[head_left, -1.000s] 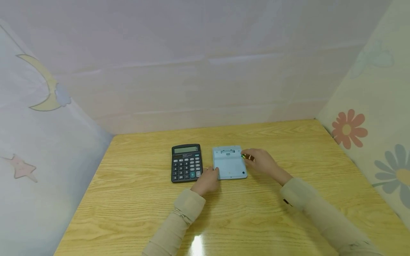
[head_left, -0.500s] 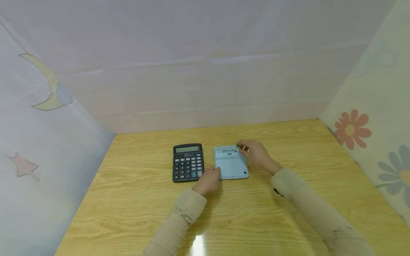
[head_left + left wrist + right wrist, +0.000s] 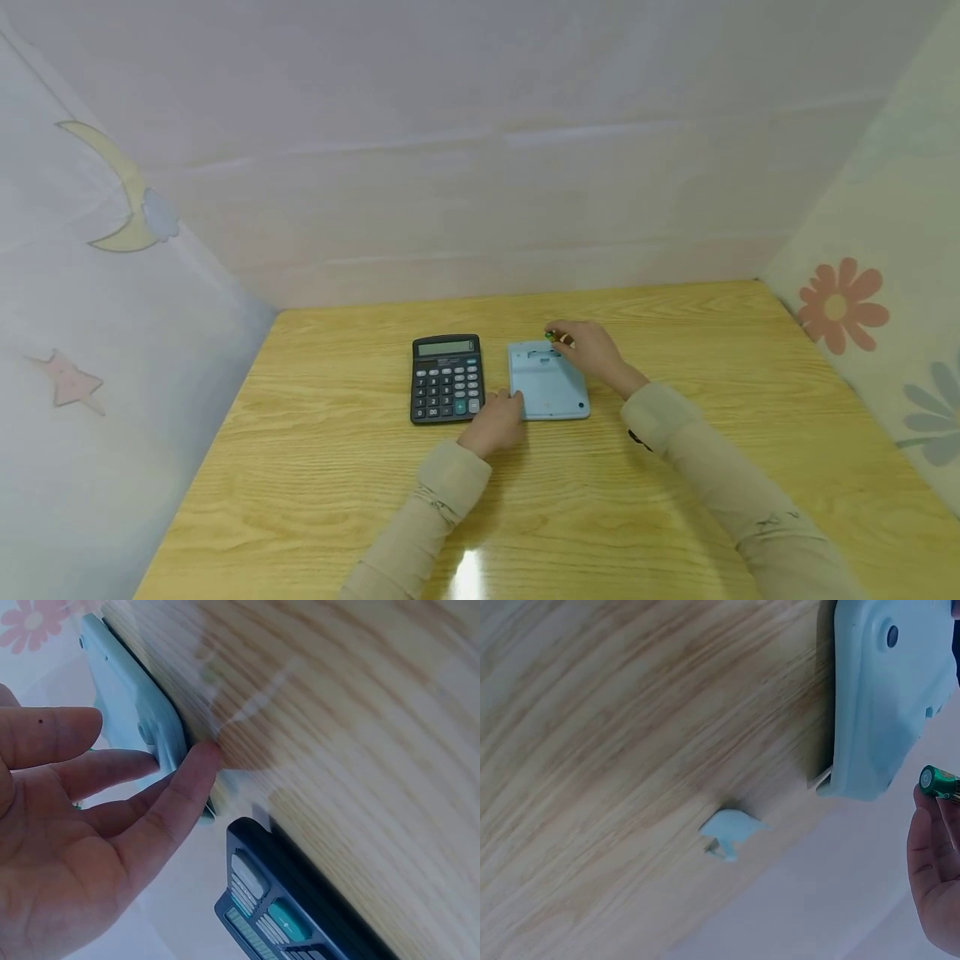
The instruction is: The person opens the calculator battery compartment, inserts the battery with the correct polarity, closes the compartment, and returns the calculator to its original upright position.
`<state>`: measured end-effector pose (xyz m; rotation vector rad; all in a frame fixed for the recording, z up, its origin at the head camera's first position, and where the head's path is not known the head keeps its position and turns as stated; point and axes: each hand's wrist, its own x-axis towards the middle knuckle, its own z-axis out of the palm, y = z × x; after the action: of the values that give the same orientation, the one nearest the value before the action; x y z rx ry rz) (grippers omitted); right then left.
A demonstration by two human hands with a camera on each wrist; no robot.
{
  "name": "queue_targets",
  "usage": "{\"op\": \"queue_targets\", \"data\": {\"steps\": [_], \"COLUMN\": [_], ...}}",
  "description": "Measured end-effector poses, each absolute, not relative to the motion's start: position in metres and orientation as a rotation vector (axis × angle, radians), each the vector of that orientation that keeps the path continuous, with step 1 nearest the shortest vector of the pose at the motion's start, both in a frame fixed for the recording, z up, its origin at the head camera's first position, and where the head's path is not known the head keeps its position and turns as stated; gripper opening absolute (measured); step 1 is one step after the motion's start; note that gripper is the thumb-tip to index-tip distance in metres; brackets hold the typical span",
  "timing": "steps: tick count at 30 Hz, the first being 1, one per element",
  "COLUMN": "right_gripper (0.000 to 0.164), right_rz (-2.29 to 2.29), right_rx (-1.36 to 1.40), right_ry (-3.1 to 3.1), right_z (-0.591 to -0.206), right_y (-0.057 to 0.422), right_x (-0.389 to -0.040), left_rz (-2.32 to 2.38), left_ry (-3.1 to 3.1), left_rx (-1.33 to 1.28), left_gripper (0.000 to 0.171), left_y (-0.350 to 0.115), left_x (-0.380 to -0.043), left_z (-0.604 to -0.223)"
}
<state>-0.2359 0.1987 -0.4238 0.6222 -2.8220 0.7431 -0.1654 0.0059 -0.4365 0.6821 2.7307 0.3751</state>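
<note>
A light blue calculator (image 3: 553, 393) lies face down in the middle of the table, its battery compartment (image 3: 542, 354) uncovered near the far edge. My left hand (image 3: 495, 421) rests at its near left side; in the left wrist view the fingers (image 3: 180, 802) are extended, with tips right at the calculator's edge. Above the far edge, my right hand (image 3: 594, 350) pinches a green battery (image 3: 939, 784) between thumb and fingers. The battery's flat end shows in the right wrist view, while the fingers cover the rest.
A black calculator (image 3: 447, 379) lies face up just left of the blue one. A small light blue plastic piece (image 3: 730, 826), like a battery cover, sits on the wooden table (image 3: 337, 433). Printed cloth walls stand around the back and sides.
My right hand has carried the battery left and away from me, from the calculator's right side to over its far edge. The left hand stays at the calculator's edge.
</note>
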Motion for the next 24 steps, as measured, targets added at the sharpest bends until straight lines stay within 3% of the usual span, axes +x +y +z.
{"op": "queue_targets", "data": {"steps": [24], "right_gripper": [0.025], "right_rz": [0.518], "right_rx": [0.718], "right_ry": [-2.864], "right_z": [-0.444], "right_y": [0.179], "right_x": [-0.246], "left_rz": [0.269], "left_ry": [2.747], "left_rx": [0.663], "left_gripper": [0.046], "left_y": [0.014], "left_x": [-0.165], "left_z": [-0.438]}}
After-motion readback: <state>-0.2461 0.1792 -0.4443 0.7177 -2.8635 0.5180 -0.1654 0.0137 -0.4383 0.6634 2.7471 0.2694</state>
